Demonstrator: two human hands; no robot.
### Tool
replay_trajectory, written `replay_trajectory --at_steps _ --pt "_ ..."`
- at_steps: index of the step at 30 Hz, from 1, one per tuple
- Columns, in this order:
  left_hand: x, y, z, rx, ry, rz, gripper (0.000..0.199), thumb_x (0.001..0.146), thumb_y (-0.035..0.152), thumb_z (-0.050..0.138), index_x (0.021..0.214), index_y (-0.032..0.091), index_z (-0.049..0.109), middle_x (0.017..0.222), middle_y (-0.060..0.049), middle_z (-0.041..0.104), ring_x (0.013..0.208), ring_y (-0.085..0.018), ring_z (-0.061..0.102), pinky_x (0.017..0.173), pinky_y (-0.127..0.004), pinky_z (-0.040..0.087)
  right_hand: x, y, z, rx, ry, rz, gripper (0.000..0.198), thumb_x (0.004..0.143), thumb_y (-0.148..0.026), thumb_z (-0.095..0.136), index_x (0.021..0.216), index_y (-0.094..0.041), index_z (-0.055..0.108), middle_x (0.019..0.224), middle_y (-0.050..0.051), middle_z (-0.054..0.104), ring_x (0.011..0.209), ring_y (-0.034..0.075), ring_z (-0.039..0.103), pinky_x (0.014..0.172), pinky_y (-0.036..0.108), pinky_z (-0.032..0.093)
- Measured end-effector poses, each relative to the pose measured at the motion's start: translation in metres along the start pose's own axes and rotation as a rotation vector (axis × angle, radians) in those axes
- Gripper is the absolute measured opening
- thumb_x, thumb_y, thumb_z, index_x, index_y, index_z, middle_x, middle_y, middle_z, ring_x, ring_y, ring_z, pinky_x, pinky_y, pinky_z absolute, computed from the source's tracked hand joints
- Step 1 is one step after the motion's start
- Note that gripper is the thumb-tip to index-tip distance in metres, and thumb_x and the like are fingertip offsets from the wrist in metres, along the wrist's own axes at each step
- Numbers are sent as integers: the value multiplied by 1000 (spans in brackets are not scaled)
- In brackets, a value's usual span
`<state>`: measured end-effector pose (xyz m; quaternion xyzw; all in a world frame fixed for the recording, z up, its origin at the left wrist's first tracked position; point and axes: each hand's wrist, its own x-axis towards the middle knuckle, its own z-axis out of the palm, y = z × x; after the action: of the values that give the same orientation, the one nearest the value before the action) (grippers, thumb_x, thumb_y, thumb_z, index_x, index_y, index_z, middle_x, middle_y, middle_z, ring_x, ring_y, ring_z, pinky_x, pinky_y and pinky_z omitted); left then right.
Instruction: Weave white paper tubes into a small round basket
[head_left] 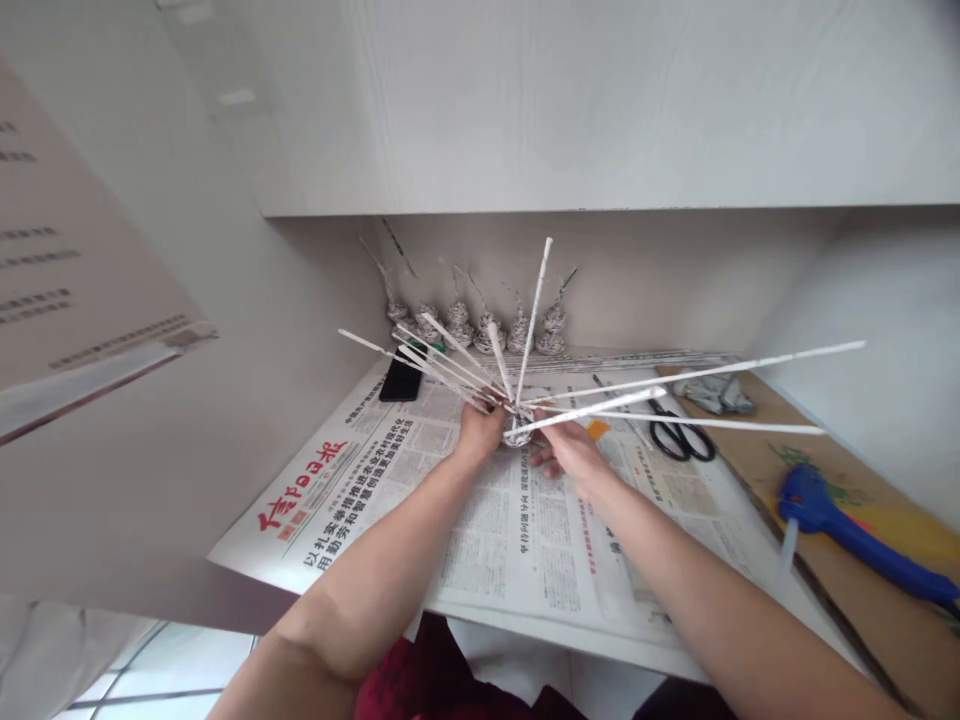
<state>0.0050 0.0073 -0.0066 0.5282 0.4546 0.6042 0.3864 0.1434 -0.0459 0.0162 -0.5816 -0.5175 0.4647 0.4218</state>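
A small woven piece of rolled newspaper is held up between my two hands, with several long white paper rods fanning out from it to the left, the right and upward. My left hand grips its left side, fingers curled and partly hidden behind the rods. At its right side is my right hand, thumb and index finger pinching near the base of the rods while the lower fingers bend beneath. Newspaper sheets cover the table under both hands.
Several gourd-shaped woven pieces stand along the back wall. A black phone lies at left. Thin paper rods lie along the back. To the right are black-handled scissors, a crumpled cloth-like thing and a blue glue gun on cardboard.
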Motion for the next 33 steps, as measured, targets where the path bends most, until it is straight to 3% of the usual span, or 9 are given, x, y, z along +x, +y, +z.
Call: replay_trajectory --at_steps 3,9,13,17,21,25,33 --pt "-6 3 4 34 -71 7 7 71 22 61 73 15 62 69 -3 65 69 -15 59 66 -25 46 2 3 7 275 15 32 42 76 -52 62 104 -20 63 83 4 70 58 13 64 39 20 48" --pt "-10 16 2 -12 -231 -82 19 68 30 70 75 14 63 73 -4 67 71 -15 61 67 -24 47 5 8 12 365 203 45 30 70 -44 67 85 -17 65 62 -1 63 45 11 55 36 22 47" --pt "-4 32 -21 -127 -620 -358 46 62 32 78 102 14 65 91 -10 70 76 -19 65 68 -31 52 11 6 3 310 212 76 27 67 -42 68 75 -17 61 57 0 61 42 12 53 34 23 46" --pt "1 42 -41 -179 -899 -382 63 56 26 83 115 18 62 108 -12 68 93 -24 66 75 -32 55 19 11 -5 269 180 82 28 65 -43 68 74 -17 63 57 2 63 43 14 54 34 24 44" --pt "2 36 -43 -116 -812 -397 49 64 32 77 108 15 66 108 -14 68 90 -25 66 69 -32 57 21 15 -6 157 184 39 25 66 -41 66 70 -17 64 57 2 65 46 16 57 38 24 45" --pt "4 26 -40 -89 -713 -389 47 60 29 80 104 14 69 106 -14 68 88 -24 66 63 -29 58 20 17 -7 -26 215 -52 22 68 -39 63 71 -17 67 63 4 68 54 18 63 44 23 46" --pt "4 24 -37 -145 -721 -420 51 56 26 82 104 13 69 101 -12 70 84 -22 68 69 -31 58 26 26 -17 -205 226 -212 29 73 -43 60 75 -17 71 72 6 71 75 23 67 63 30 51"
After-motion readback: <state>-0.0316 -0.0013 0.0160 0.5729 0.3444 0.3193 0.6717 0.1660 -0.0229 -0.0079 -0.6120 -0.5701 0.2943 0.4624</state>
